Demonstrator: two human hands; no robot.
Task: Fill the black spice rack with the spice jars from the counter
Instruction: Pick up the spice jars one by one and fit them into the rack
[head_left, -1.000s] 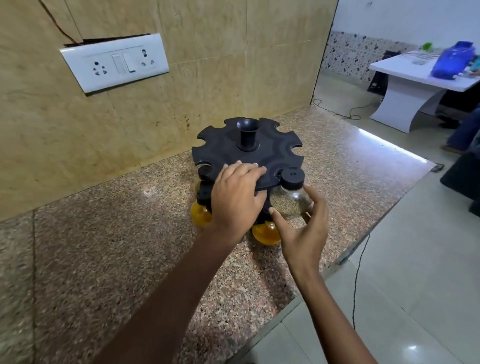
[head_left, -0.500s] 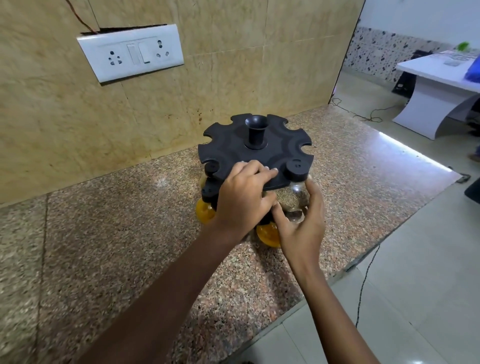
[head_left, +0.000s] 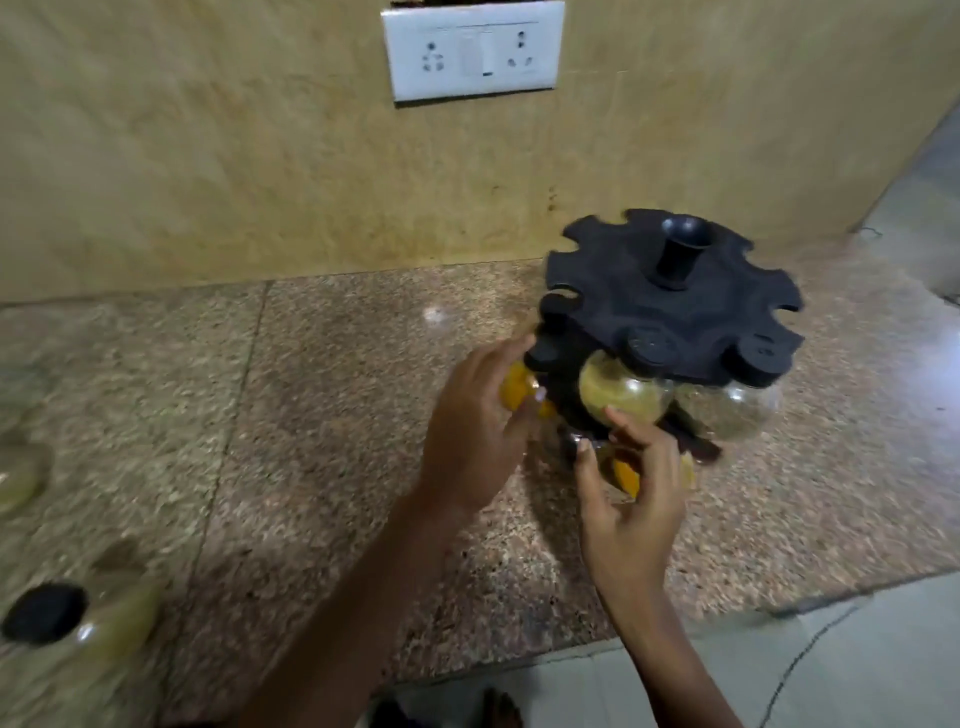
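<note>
While the black spice rack (head_left: 670, 306) stands on the bench (head_left: 322, 395) with jars hanging, the left hand (head_left: 475, 436) and right hand (head_left: 631, 493) hover beside it, each grip wide and loose

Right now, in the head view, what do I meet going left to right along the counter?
Loose jar with a black lid → left hand → right hand → clear jar hanging at the right edge of the black rack.
</note>
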